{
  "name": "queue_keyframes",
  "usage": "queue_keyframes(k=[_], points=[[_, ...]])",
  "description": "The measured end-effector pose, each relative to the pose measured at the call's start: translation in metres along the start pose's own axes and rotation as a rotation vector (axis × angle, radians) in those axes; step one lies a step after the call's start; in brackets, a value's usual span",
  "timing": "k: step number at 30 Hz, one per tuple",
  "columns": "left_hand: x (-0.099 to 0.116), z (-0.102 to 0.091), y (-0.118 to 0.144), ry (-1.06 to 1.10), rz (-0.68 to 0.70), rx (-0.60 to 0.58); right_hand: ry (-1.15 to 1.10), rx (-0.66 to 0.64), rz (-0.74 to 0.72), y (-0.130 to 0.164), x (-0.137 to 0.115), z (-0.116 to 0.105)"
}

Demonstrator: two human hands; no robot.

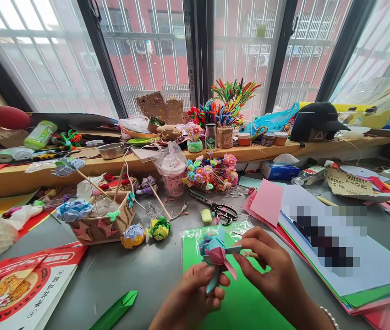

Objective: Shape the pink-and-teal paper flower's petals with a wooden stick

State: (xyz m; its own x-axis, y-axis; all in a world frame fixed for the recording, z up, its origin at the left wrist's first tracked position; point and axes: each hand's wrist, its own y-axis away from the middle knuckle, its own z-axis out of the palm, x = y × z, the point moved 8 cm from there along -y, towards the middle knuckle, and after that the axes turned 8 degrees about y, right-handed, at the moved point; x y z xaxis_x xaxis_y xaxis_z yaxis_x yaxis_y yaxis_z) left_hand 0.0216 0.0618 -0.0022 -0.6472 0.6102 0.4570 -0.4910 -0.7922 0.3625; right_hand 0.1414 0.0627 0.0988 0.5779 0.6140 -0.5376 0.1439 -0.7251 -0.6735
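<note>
We look down on a grey bench [153,275] crowded with craft supplies, set under a wide barred window [146,46]. A long wooden sill [284,149] runs along its far edge, loaded with jars, a black cap [315,120] and a bunch of bright pipe cleaners [231,98]. To the right lies a fanned stack of coloured paper [363,270] with a pink sheet [266,201] leaning on it. A green sheet [243,298] lies directly under our hands. At the lower left sits a red and white printed packet [26,288], and behind it a woven basket [100,220] with paper flowers on sticks. Black-handled scissors [220,211] lie in the middle of the bench, near a plastic cup [173,172] and a cluster of small flowers [211,172]. Two folded paper balls, one blue and yellow [133,235] and one green and yellow [159,228], rest just in front of the basket. A folded green strip [115,310] lies near the front edge.

Our left hand [191,298] is closed around the lower stem of a paper flower [217,252], blue and pink, held just above the green sheet. Our right hand [270,270] pinches a petal at the flower's right side between thumb and fingertips. The two hands are close together, both clamped on the flower.
</note>
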Motion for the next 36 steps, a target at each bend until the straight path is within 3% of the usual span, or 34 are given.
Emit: queue_keyframes(k=[3, 7, 15, 23, 32, 36], points=[[0.011, -0.002, -0.001, -0.036, 0.093, 0.092, 0.012, -0.005, 0.027, 0.001, 0.007, 0.002], [0.021, -0.008, -0.001, -0.061, 0.214, 0.202, 0.113, 0.03, -0.077, 0.007, 0.0, 0.0], [0.012, -0.012, -0.005, 0.038, 0.234, 0.174, 0.208, -0.01, -0.397, 0.015, -0.03, 0.019], [0.008, -0.011, -0.004, -0.05, 0.283, 0.159, 0.2, 0.004, -0.357, 0.018, -0.028, 0.025], [0.009, -0.027, -0.012, -0.129, 0.243, 0.256, 0.305, 0.013, -0.405, 0.017, -0.029, 0.024], [0.011, -0.021, -0.01, -0.155, 0.276, 0.233, 0.368, 0.052, -0.431, 0.019, -0.03, 0.024]])
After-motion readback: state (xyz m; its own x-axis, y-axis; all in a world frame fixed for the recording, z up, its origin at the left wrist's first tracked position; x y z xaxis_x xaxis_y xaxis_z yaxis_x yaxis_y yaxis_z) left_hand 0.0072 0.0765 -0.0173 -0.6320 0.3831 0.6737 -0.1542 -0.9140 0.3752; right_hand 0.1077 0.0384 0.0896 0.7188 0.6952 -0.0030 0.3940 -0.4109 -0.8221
